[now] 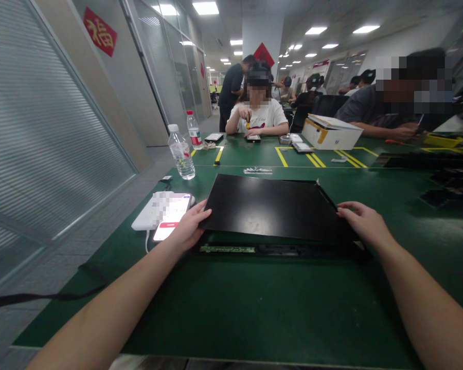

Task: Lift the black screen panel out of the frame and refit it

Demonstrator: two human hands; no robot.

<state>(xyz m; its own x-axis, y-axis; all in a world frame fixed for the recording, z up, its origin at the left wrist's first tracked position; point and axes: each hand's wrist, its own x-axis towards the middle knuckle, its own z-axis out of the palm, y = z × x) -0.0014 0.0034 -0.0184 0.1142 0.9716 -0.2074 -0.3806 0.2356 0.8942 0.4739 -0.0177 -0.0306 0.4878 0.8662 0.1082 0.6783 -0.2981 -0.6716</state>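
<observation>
Through the head camera I see the thumb of my left hand [189, 226] over the edge of a black panel [262, 208], its fingers closed beneath. My right hand [364, 223] pinches the opposite edge between thumb and fingertips; the other fingers curl, half hidden. The panel sits just above a dark frame [301, 251], whose near side shows a green circuit strip [227, 250]. I cannot tell whether the two touch at the far side.

I judge the right pinch the weaker: if it slips, that corner could drop onto the frame. Uneven lifting could flex the thin panel, and any ribbon joining the parts, hidden from me, could be strained. Lowered carelessly, the near edge could scrape the strip.

Beside my left hand, a phone [179, 208] and a white device [144, 215] crowd sideways movement, with a white cable [147, 241] to snag. Farther out, a clear bottle [183, 160] and pale scraps [257, 170] lie beyond on the green table [254, 308].
</observation>
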